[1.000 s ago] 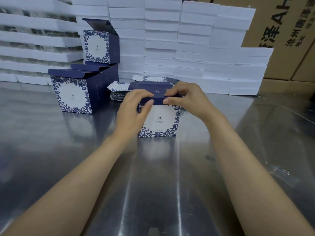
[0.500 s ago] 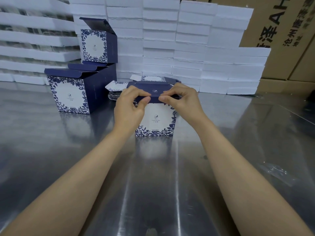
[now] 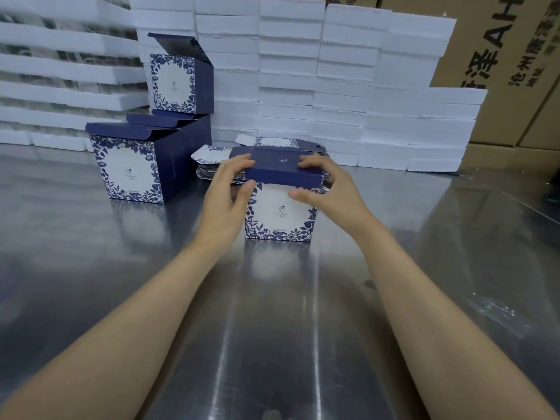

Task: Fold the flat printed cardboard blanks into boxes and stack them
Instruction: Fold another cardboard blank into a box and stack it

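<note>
— What is nearest you?
— My two bare forearms, reaching out over the shiny steel surface (image 3: 272, 344). A little farther out, in the middle, the box (image 3: 280, 216) stands upright on it. Its white front with blue leaves faces me.

— And your hands?
— Both grip that box at its top. My left hand (image 3: 224, 195) has the left end of the dark blue lid (image 3: 281, 169), with the fingers curled over the top and the thumb at the lower edge of the front flap. My right hand (image 3: 328, 189) has the right end, with the fingers bent over the top and the thumb on the white front just under the flap. The lid lies across the top, and its flap hangs down outside the front panel.

— What lies behind it?
— Just behind the box is a low pile of flat blanks (image 3: 209, 159) lying on the surface, partly hidden by my left hand. Farther left, the lower folded box (image 3: 130, 171) stands on the surface with its lid raised, and more open lids show behind it. The upper folded box (image 3: 174, 83) stands on top of those, farther back, also with its lid up.

— And farthest off?
— White foam slabs (image 3: 333, 86) are stacked in rows right across the back. Brown cartons (image 3: 509, 62) with black print stand at the far right.
</note>
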### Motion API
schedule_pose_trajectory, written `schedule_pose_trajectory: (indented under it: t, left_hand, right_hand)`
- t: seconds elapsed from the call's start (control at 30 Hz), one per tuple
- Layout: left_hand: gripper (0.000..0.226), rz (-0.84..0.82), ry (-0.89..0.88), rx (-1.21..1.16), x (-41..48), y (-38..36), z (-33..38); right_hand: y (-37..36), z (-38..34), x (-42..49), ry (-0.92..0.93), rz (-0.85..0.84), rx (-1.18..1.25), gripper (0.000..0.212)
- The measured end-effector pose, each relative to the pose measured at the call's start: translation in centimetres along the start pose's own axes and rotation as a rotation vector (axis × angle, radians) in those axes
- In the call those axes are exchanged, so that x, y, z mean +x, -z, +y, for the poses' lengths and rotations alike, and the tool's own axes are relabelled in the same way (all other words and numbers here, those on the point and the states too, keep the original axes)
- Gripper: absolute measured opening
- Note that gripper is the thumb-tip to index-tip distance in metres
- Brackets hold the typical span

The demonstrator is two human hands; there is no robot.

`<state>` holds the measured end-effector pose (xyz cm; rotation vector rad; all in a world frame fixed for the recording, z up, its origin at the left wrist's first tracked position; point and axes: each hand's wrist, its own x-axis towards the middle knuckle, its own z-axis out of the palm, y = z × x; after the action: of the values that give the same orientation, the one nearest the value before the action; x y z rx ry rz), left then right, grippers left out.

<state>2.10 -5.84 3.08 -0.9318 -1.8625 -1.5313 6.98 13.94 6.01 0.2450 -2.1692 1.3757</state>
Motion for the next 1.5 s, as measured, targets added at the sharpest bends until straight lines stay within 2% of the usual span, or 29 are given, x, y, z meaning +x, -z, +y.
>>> schedule_pose_trajectory:
  t: [0.17,0.3,0.5,0.57,0.7,0.8,0.97,1.03,1.13,1.33,1.5]
  left_hand:
    - [0.029,0.079,-0.006,0.031,0.8,0.5,1.1]
    - [0.022,0.19,-0.024,0.042,1.4,0.8,2.1]
    - [0.017,0.209,0.006,0.002,1.8,1.3,2.8]
    - [0.013,0.174,-0.01,0.011,1.9,1.7,3.2]
    - [0.007,0.109,-0.218,0.212,1.8,1.9,3.7]
    - [0.005,0.111,-0.274,0.372,1.7,2.0,3.8]
    - [0.006,0.209,-0.334,0.46,2.0,2.4,3.7]
    - [0.007,0.212,-0.326,0.385,2.1,2.5,3.6]
    - [0.01,0.222,-0.275,0.252,2.1,2.7,3.5]
    - [0.014,0.166,-0.156,0.246,1.9,2.8,3.1]
    - [0.019,0.188,0.037,-0.051,2.0,2.9,4.0]
  right_hand:
    - [1.2,-2.6,0.8,0.036,-0.021,0.018,0.027]
    - [1.6,-4.5,1.4,0.123,-0.127,-0.12,0.013]
    - [0.0,-5.5,1.5,0.264,0.065,-0.246,0.009]
    - [-0.2,-5.9,1.6,0.278,0.057,-0.349,0.012]
    - [-0.7,-7.3,1.4,0.356,-0.075,-0.549,0.01]
    - [-1.2,-7.9,1.3,0.43,-0.107,-0.609,0.009]
    - [-2.8,-7.4,1.0,0.538,0.034,-0.586,0.012]
    - [-2.4,-6.9,1.1,0.501,0.054,-0.508,0.012]
    - [-0.9,-5.5,1.5,0.351,0.023,-0.442,0.016]
    - [-0.1,-3.8,1.3,0.229,-0.033,-0.229,0.016]
    - [0.1,-5.2,1.4,0.144,-0.026,-0.108,0.019]
